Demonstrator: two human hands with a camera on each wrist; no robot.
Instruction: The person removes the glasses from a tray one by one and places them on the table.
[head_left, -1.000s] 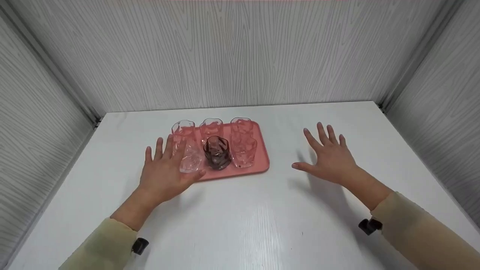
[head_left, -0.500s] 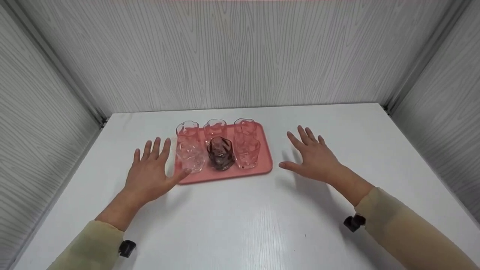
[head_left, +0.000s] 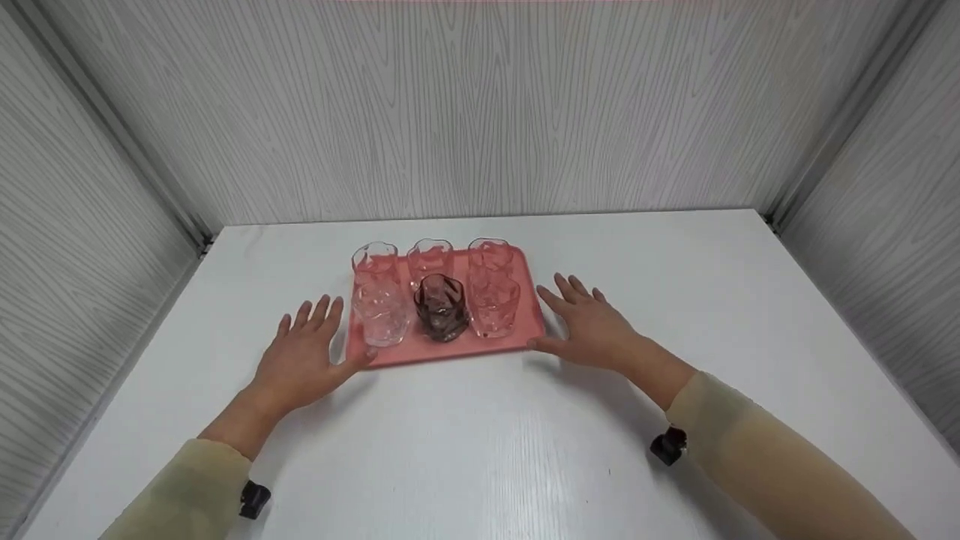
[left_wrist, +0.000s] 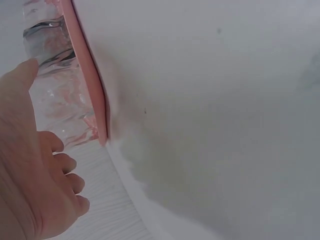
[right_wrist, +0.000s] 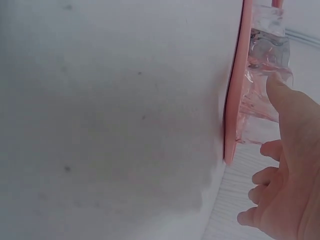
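A pink rectangular tray lies on the white table, with several glasses standing on it in two rows. One dark grey glass is in the middle of the front row; a clear glass is to its left and another clear glass to its right. My left hand is at the tray's left side, fingers spread and straight, its thumb over the front left corner. By the tray's right edge is my right hand, fingers extended, thumb near the front right corner. Neither hand grips anything; whether they touch the tray I cannot tell.
The white tabletop stretches around the tray. Behind it rises a grey wood-grain panel, with similar panels at the left and right. Black clips are fixed near both sleeve cuffs.
My right hand has moved left and lower, up to the tray's right edge. The left hand has shifted left off the glasses, then lowered beside the tray. The glasses stay in place on the tray.
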